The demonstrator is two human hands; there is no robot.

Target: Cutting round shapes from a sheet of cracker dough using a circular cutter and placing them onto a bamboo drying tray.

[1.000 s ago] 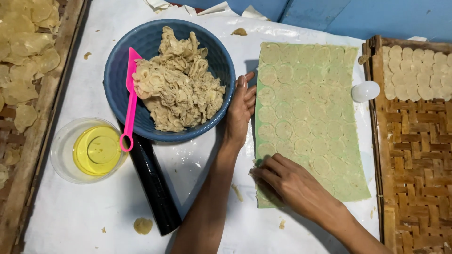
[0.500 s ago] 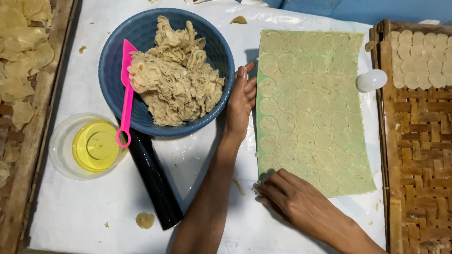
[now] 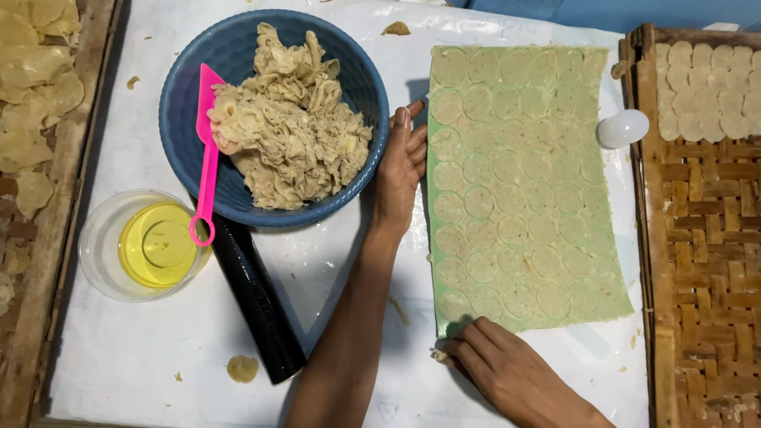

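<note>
Head view, dough sheet: green sheet (image 3: pixel 523 190) scored all over with round cut-outs, lying flat on the white table cover (image 3: pixel 158 364), long side running from 12 to 6 o'clock.
Left hand: left hand (image 3: pixel 402 170) lies flat at the sheet's 9 o'clock edge, fingers straight and close together, holding nothing; looks like it pins that side down.
Right hand: right hand (image 3: pixel 511 372) at the sheet's 7 o'clock corner, fingertips narrowed onto the edge as if pinching or lifting it; the grip itself is hidden under the fingers.
Bowl: blue bowl (image 3: pixel 182 111) of beige dough scraps (image 3: pixel 289 135) at 9 o'clock of the left hand, near touching it; pink spatula (image 3: pixel 204 158) leans on its rim.
Oil cup: clear cup (image 3: pixel 99 250) of yellow liquid at 7 o'clock of the bowl, kept near.
Roller: black rolling pin (image 3: pixel 258 305) slanting out from under the bowl.
Edges: woven trays left (image 3: pixel 32 238) and right (image 3: pixel 697 261), right one carrying round pieces (image 3: pixel 705 87) at 1 o'clock; small white cap (image 3: pixel 624 128) beside the sheet.
Open room: bare cover at 6 to 8 o'clock; narrow strip between sheet and right tray.
</note>
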